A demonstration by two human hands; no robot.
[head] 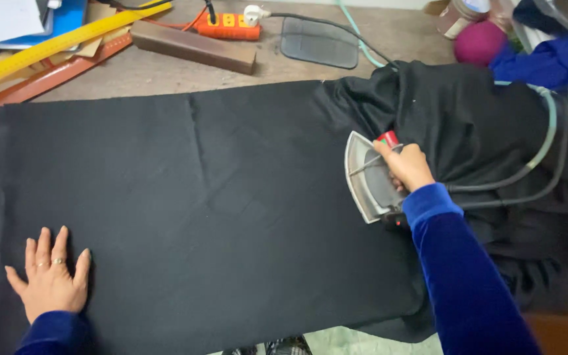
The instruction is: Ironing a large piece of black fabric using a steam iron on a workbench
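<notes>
Head view, looking down on a bench (165, 69) covered by 1 sheet of black cloth (198, 197). Containers: 1 jar (458, 14) stands at the far right edge of the bench, partly cut off by the frame; its contents cannot be told.

Hands: the 2 hands lie well apart, 1 at each end of the cloth. The left hand (50, 276) rests palm down on the near left part of the cloth, fingers spread and straight, holding nothing; a ring shows on 1 finger. Its sleeve is blue velvet. The right hand (407, 165) is clamped around the handle of 1 iron (371, 177), which sits on the cloth at the right, its pointed end toward the far side. The right forearm, in the same blue sleeve (468, 276), runs up from the lower edge of the view to the iron.

Cloth: flat and smooth on the left and centre, bunched in folds (468, 112) to the right of the iron. 2 hoses (534, 161) curve from the iron across the folds.

Far edge of the bench: 1 yellow ruler (60, 43), 1 brown wooden block (195, 47), 1 orange power strip (228, 26) with 1 white plug (254, 13), 1 grey mat (320, 43), 1 magenta ball (480, 43).
</notes>
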